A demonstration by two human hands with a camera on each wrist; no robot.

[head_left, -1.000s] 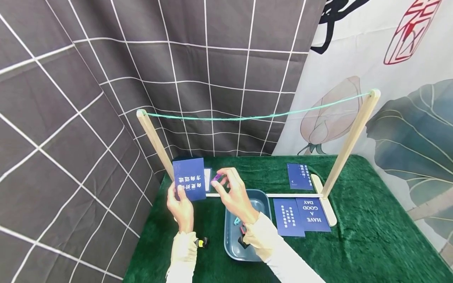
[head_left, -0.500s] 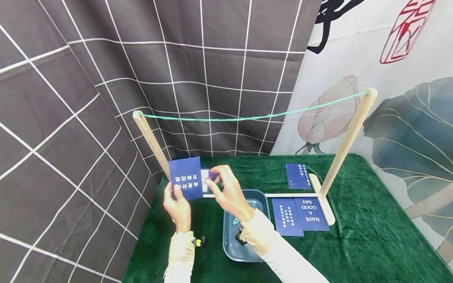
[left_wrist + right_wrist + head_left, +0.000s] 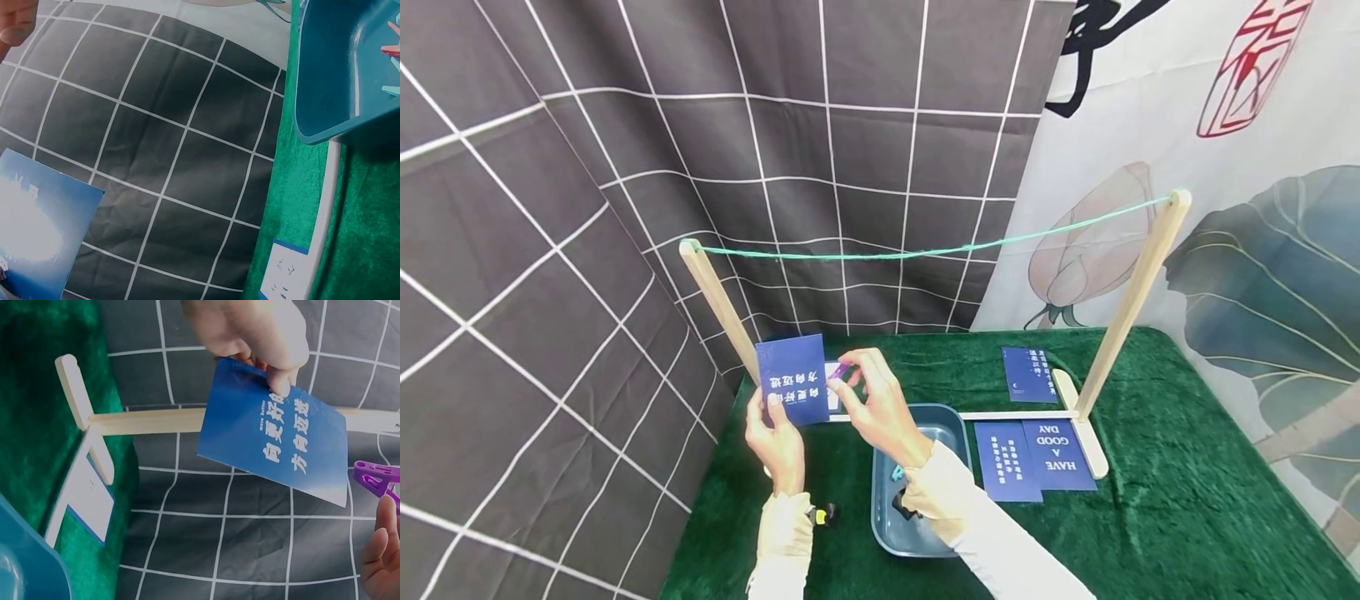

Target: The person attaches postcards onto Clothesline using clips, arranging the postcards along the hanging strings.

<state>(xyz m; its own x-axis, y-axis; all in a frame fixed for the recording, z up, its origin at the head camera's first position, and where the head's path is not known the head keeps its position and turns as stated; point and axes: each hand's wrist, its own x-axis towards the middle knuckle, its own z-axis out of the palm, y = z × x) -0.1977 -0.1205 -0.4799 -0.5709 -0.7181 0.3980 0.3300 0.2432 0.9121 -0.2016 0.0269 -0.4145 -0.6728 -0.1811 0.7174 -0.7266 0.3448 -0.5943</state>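
Observation:
My left hand [image 3: 781,442] holds a blue card [image 3: 793,379] with white writing upright by its lower left part, thumb on the printed face. The right wrist view shows the same card [image 3: 269,434] whole. Just right of it, my right hand [image 3: 880,408] pinches a purple clothespin [image 3: 840,372] between thumb and fingers. In the right wrist view the clothespin [image 3: 375,477] is apart from the card, its end pointing towards the card's edge. Above both hands, a green string [image 3: 865,256] spans two wooden posts.
Below my right forearm stands a blue tray [image 3: 880,517] with clothespins in it, a red one [image 3: 390,50] among them. Several blue cards [image 3: 1009,462] lie on the green cloth at right. The wooden frame's right post [image 3: 1131,308] rises behind them. A white card [image 3: 90,500] lies by the crossbar.
My right hand has moved a little left with the clothespin, closer to the held card's right edge. The left hand keeps the card about where it was; the head view has shifted slightly.

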